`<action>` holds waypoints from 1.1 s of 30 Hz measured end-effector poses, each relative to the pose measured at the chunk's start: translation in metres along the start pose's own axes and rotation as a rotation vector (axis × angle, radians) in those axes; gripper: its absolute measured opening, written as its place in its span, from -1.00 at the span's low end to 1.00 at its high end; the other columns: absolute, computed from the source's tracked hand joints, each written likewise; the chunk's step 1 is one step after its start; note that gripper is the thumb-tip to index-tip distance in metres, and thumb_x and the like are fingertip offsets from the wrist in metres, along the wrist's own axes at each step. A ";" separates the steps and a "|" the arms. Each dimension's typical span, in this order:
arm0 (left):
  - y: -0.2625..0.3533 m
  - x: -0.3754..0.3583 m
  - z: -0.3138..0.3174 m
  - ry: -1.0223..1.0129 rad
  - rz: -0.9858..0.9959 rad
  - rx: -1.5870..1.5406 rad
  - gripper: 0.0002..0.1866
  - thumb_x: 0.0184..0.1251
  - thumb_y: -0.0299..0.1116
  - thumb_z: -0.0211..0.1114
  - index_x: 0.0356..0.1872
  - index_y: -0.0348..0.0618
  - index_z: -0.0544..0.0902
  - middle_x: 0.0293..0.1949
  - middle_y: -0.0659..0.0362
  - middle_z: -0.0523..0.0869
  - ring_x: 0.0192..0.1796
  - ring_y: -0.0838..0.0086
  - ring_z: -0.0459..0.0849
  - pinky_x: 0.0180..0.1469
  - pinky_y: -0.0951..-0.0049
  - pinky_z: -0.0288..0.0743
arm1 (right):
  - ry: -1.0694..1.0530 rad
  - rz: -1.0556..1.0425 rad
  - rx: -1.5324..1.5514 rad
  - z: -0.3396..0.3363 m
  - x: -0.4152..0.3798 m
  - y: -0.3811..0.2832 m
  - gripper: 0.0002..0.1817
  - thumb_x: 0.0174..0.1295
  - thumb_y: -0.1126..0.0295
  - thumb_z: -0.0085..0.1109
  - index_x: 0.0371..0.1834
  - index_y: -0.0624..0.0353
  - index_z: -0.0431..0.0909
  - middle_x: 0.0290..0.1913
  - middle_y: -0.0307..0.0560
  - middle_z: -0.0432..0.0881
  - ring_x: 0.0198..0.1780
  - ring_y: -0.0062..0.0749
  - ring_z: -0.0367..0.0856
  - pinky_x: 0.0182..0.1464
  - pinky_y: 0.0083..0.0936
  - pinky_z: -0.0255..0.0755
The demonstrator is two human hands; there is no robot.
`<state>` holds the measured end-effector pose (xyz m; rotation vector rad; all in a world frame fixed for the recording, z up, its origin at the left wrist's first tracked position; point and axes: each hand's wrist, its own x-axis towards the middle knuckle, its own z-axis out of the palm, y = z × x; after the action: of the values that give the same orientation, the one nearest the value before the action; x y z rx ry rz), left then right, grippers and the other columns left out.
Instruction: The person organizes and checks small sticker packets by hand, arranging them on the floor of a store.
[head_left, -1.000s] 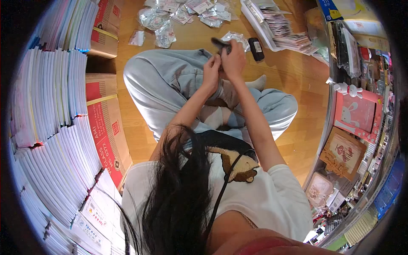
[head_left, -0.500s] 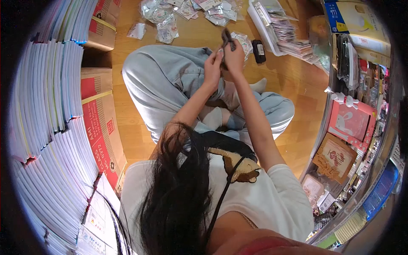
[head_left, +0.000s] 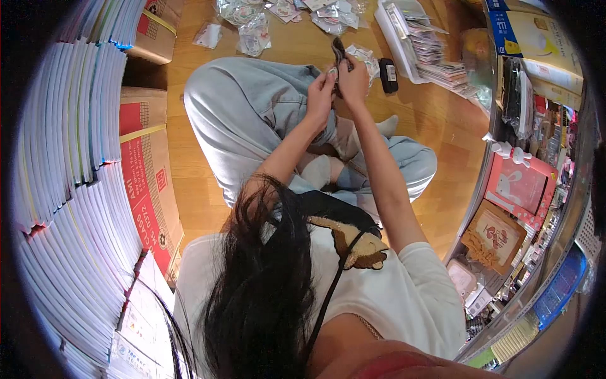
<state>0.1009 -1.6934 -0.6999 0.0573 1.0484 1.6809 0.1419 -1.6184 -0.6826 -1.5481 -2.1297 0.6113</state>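
Note:
A narrow strip of dark grey cloth (head_left: 339, 48) sticks up above my two hands, which are close together over my crossed legs. My right hand (head_left: 353, 82) is closed around it, fingers wrapped over the front. Just left of it, my left hand (head_left: 320, 96) pinches the lower part of the same strip; its fingertips nearly touch the right hand. Small light spots show at the left fingertips, too small to make out. Beyond the right hand lies a clear bag of stickers (head_left: 365, 58), partly hidden. A small black item with a white label (head_left: 388, 76) lies to its right.
Several clear sticker packets (head_left: 254, 36) lie on the wooden floor (head_left: 189, 183) ahead. A white bin of packets (head_left: 404, 54) stands at front right. Stacked books (head_left: 76, 114) and red-and-brown cartons (head_left: 148, 183) line the left; a crowded shelf (head_left: 499, 237) lines the right.
The view has shifted slightly. Both hands keep hold of the strip; the right fingers have moved a little higher around it, and its top end now bends differently.

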 end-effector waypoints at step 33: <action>0.014 -0.008 0.003 -0.028 0.049 0.027 -0.67 0.41 -0.20 -0.03 0.01 -0.22 0.44 -0.13 0.20 0.58 -0.15 0.60 0.56 -0.20 0.58 0.48 | 0.047 0.192 0.175 0.007 0.024 0.064 -0.68 0.08 0.23 0.08 -0.25 0.24 0.61 -0.18 0.12 0.48 -0.07 -0.02 0.41 0.00 -0.21 0.27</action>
<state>0.0949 -1.6980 -0.6854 0.1250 1.0561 1.7057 0.1793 -1.5781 -0.7236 -1.6621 -1.8528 0.7942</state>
